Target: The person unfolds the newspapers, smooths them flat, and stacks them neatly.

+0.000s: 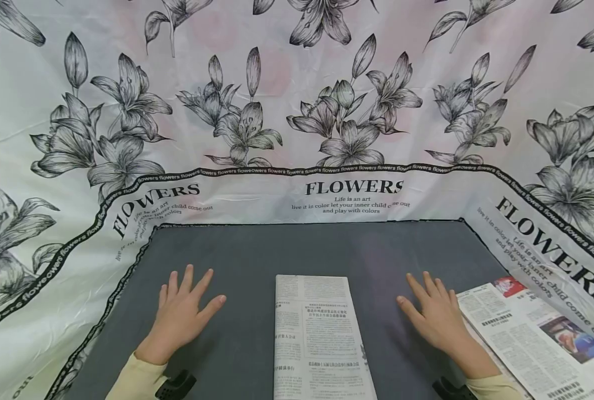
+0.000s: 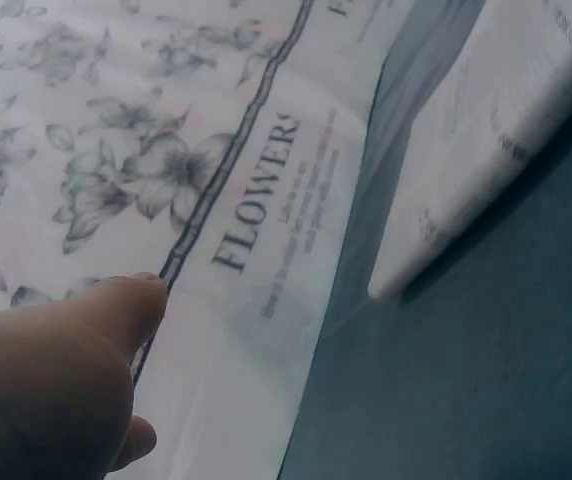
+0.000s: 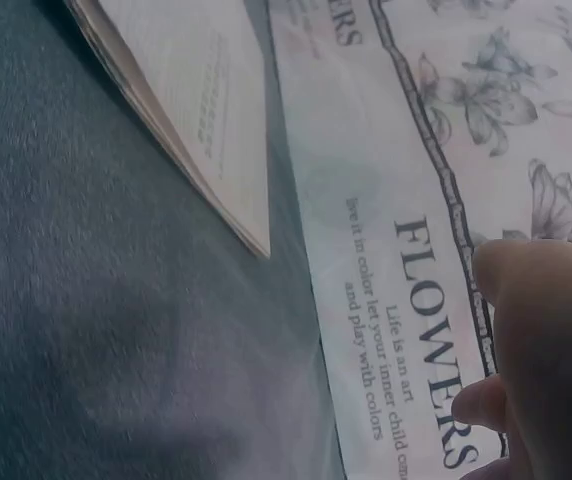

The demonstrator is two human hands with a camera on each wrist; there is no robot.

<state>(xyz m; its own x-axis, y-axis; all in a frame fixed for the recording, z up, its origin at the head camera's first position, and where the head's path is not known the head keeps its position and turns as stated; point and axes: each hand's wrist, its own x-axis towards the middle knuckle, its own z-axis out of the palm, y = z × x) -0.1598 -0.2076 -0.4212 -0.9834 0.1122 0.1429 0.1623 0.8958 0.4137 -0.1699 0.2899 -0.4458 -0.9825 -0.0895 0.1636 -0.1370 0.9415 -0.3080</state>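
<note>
A folded newspaper [image 1: 322, 339] lies lengthwise on the dark grey table, between the two hands. To its left, my left hand [image 1: 182, 314] is held with fingers spread and holds nothing. My right hand [image 1: 434, 316] is on the other side, fingers likewise extended and nothing in it. Neither hand touches the folded newspaper. In the left wrist view, the thumb side of the left hand [image 2: 66, 370] shows at lower left, with the newspaper [image 2: 486, 140] at upper right. The right wrist view has the right hand [image 3: 546, 350] at lower right and the newspaper's layered edge [image 3: 191, 120] at the top.
Another newspaper [image 1: 507, 328] with colour pictures lies at the right, close to the right hand and forearm. A white cloth [image 1: 257, 200] printed with flowers and lettering hangs behind and along the sides of the grey tabletop [image 1: 237, 250]. Dark wrist straps [image 1: 177, 385] sit at both cuffs.
</note>
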